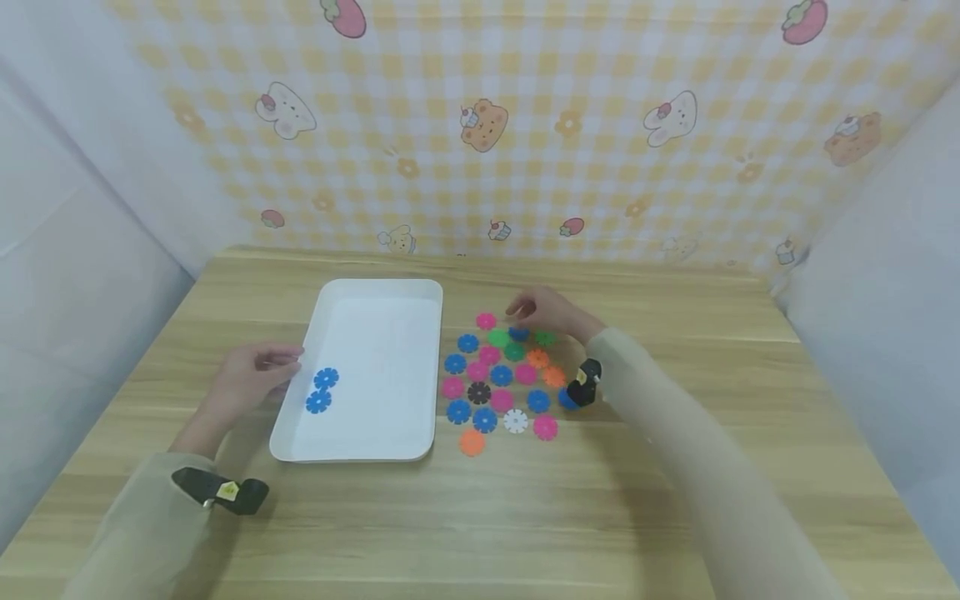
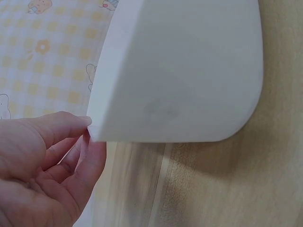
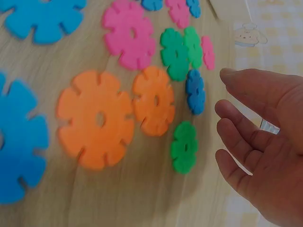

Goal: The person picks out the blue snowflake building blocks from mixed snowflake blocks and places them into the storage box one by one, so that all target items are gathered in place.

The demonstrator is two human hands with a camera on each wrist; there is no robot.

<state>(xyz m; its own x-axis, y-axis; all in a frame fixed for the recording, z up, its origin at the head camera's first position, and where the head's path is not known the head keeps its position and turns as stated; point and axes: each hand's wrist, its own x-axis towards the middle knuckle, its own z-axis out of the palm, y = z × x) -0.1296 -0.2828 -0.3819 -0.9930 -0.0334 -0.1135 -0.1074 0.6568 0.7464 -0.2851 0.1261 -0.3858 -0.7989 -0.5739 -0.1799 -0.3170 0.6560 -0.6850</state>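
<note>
A yellow-and-white checked cloth (image 1: 570, 175) hangs behind a wood-grain surface (image 1: 465, 533). On that surface, left of centre, a white tray (image 1: 382, 375) lies with its long axis running away from the person. The person's left hand (image 1: 247, 379) pinches the tray's left rim between thumb and fingers. The right hand (image 1: 547, 312) is over the far edge of a spread of notched plastic discs, its fingers apart and holding nothing.

The disc nearest those fingers is a blue disc (image 1: 518, 333) lying on the surface, just below the fingertips and toward the person in the head view; being round, it has no long axis. The right hand is far nearer to it than the left. A dark green disc (image 1: 514, 351) and a light green disc (image 1: 498, 337) lie beside it. Two blue snowflake discs (image 1: 326, 378) lie inside the tray, near its left wall.
</note>
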